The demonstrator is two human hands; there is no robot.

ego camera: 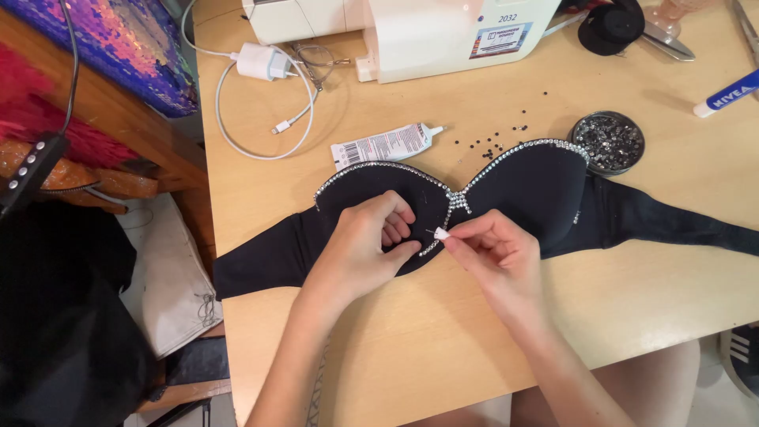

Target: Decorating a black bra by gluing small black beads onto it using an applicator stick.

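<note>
Fingers (449, 239) of right hand (498, 257) pinch a white-tipped tool; left hand (360, 249) presses black bra (538, 198); bead tin (607, 142), glue tube (387, 145) near.

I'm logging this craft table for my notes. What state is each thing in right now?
Black bra: flat on table, cup tops edged with rhinestones.
Left hand: pressing on the left cup.
Right hand: pinching a small white tool at the lower cup edge.
Round tin: open, full of stones.
Glue tube: lying down, capped.
Charger cable: coiled, plug end loose.
Loose beads: scattered.
</note>
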